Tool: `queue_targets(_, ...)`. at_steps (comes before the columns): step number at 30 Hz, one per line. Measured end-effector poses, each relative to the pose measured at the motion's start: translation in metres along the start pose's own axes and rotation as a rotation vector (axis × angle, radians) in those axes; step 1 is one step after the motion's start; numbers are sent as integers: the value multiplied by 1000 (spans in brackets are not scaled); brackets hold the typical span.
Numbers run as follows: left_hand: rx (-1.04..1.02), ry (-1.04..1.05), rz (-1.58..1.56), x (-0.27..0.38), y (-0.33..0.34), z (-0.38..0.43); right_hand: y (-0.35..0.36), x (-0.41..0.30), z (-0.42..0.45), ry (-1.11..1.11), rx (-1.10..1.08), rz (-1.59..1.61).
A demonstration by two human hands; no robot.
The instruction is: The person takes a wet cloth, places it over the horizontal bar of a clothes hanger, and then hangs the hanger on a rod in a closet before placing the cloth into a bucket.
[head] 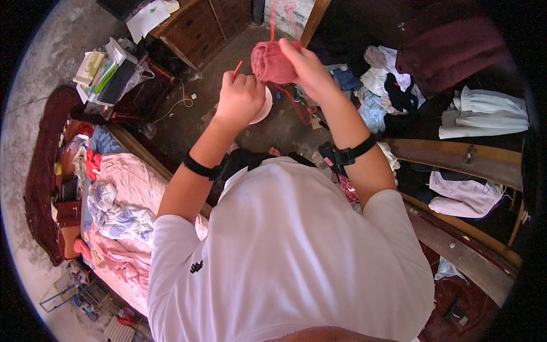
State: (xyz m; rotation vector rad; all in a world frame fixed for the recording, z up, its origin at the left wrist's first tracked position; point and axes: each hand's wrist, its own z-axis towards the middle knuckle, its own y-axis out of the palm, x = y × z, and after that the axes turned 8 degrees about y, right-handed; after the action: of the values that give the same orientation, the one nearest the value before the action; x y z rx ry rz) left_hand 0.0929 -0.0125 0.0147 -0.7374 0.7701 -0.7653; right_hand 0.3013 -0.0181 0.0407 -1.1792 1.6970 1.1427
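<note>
My right hand (310, 68) holds a rolled bundle of dusty-red knitted fabric or yarn (273, 63) in front of me, gripping its right side with the thumb on top. Close at its left, my left hand (242, 96) is closed around something thin and red, whose tip (237, 70) sticks up above the fingers; whether it is a stick or a cord I cannot tell. A red strand (272, 21) runs upward from the bundle, and loose red yarn (299, 109) hangs below it. Partly behind my left hand is a round pale object (264, 109).
To the left lies a bed with pink bedding (132, 171). A wooden cabinet (196, 30) and a stack of books and papers (104, 75) stand at the upper left. Piled clothes (380, 89) lie at the right, near an open wooden wardrobe (453, 158). A white cable (183, 98) crosses the floor.
</note>
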Motion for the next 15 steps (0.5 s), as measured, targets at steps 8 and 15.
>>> queue_targets(8,-5,36,0,8,-2,-9,8,1,7,250,-95,118)
queue_targets(15,106,-9,179,2,-37,19,-2,-22,15,-88,-45,323)
